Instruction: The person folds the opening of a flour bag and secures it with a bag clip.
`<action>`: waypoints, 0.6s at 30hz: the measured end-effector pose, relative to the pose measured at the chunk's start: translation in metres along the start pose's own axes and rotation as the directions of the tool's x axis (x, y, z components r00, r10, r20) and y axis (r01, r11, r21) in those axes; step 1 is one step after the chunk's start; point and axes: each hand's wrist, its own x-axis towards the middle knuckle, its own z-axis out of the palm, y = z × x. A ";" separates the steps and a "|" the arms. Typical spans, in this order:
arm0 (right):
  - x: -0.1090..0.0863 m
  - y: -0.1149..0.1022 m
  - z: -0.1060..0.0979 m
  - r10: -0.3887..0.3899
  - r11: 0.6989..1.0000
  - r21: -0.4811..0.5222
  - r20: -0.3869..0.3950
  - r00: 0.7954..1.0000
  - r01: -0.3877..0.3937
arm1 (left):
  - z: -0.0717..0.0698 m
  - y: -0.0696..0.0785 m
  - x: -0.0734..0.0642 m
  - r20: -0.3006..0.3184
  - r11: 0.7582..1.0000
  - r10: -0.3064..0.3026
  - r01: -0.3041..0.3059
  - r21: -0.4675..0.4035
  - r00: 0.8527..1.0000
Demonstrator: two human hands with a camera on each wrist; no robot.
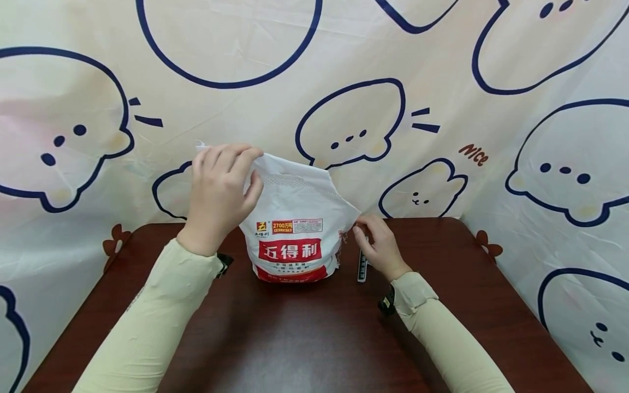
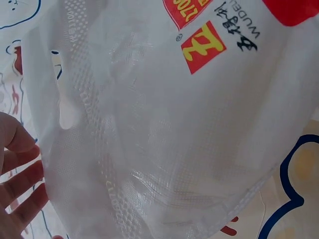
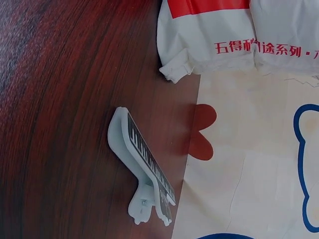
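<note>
A white flour bag [image 1: 295,218] with red print stands on the dark table, its flattened top slanting down to the right. My left hand [image 1: 221,191] is at the bag's upper left, fingers bent over the top edge and thumb in front. In the left wrist view, the fingertips of that hand [image 2: 20,179] meet the bag's edge beside a slot cut in the white bag [image 2: 149,114]. My right hand [image 1: 380,245] pinches the bag's right corner; the right wrist view does not show this hand. Beneath it lies a white clip [image 1: 362,265] with a piano-key pattern.
The brown table [image 1: 295,338] ends at a hanging cloth [image 1: 344,54] printed with cartoon figures, which rises behind and on both sides. In the right wrist view, the clip [image 3: 144,164] lies on the wood near the table's edge, apart from the bag's base.
</note>
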 end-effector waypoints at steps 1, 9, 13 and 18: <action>0.000 0.000 0.000 0.001 1.000 -0.001 -0.001 1.000 -0.001 | 0.000 0.000 0.000 0.001 1.000 0.001 -0.001 -0.001 1.000; 0.001 -0.004 0.002 0.010 1.000 0.021 -0.001 1.000 -0.010 | 0.002 0.003 0.000 0.014 1.000 -0.002 0.002 -0.003 1.000; 0.002 -0.005 0.003 0.008 1.000 0.021 -0.016 1.000 -0.007 | 0.003 0.003 0.001 0.019 1.000 -0.003 0.003 -0.001 1.000; 0.001 -0.007 0.005 0.024 0.999 0.035 -0.029 0.999 -0.023 | 0.003 0.003 -0.001 0.021 1.000 -0.010 0.010 -0.006 1.000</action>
